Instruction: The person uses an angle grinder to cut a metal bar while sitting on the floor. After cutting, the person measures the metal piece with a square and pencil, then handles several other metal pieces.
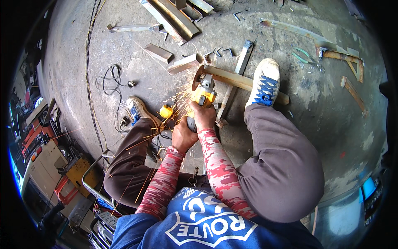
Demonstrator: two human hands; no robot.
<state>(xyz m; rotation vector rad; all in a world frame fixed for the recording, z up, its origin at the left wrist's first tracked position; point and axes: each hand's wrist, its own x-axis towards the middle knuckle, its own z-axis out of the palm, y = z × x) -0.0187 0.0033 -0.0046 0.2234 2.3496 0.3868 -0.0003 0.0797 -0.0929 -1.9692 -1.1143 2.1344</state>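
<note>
Concrete floor, with scattered metal offcuts, is the work surface. Steel bar, the workpiece, lies on it ahead of the person, passing under the right shoe and over a crossing bar; its left end is at the grinder. Angle grinder, yellow and grey, points away from the body. Left hand is wrapped round the rear of its body; right hand is clamped further forward, just behind the head. Disc stands on edge at the bar's left end; exact contact line hidden by glare. Yellow tape measure lies beside the left shoe. Sparks spray left and back toward the shins. Judgement: cutting or grinding of the bar end is in hand; the next move calls for even pressure, disc square, bar pinned underfoot.
</note>
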